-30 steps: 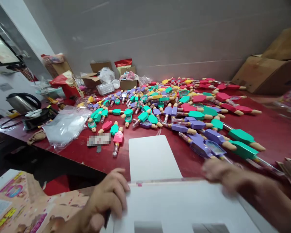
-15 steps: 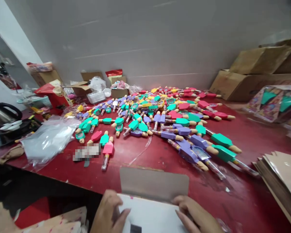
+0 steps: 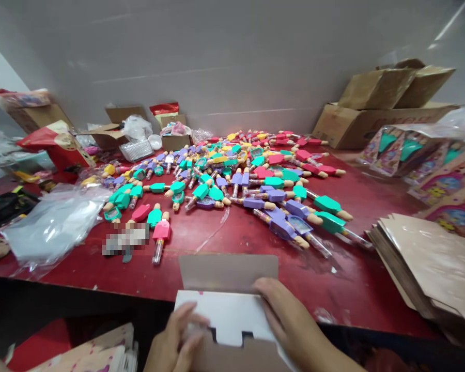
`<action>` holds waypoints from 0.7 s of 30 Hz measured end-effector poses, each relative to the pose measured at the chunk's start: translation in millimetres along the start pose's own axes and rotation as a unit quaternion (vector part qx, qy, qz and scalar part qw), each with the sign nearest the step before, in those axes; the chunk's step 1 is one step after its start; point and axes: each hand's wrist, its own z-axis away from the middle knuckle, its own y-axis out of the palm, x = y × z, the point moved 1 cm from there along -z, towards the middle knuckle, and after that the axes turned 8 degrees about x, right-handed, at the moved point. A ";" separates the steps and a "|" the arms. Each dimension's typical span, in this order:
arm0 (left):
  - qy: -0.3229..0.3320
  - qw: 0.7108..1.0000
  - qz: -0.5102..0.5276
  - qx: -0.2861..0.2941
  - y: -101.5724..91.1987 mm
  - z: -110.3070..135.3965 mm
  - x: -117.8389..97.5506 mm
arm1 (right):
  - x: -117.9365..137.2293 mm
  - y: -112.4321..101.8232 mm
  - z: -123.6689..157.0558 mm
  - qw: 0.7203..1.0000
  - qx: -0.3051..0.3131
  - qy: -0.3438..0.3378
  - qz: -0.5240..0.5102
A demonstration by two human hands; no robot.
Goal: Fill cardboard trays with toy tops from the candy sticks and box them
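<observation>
A white-and-brown cardboard box (image 3: 227,308) stands at the table's front edge, its far brown flap raised. A near flap with a notched cut-out lies across the white part. Along the box's right side, my right hand (image 3: 284,318) grips the edge, fingers stretched toward the back corner. My left hand (image 3: 180,333) curls round the left side, thumb and fingertips over the cardboard. The inside of the box is hidden. Beyond it lies a heap of popsicle-shaped plastic toys (image 3: 275,181) in green, purple, pink and yellow, each with a clear tube.
Flat cardboard pieces (image 3: 430,258) are stacked at the right. Packed display boxes (image 3: 387,147) and brown cartons (image 3: 356,121) stand behind them. Clear plastic bags (image 3: 58,222) lie at the left of the red table (image 3: 225,237). More printed cardboard (image 3: 104,354) sits below the edge.
The view has turned right. The notched near flap has come up into sight over the white part. My right hand has moved further along the box's right side.
</observation>
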 end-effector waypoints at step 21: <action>0.161 0.982 -0.096 -0.032 -13.3 -24.9 -50.7 | 43.9 -2.3 31.5 0.985 -0.042 -0.150 0.072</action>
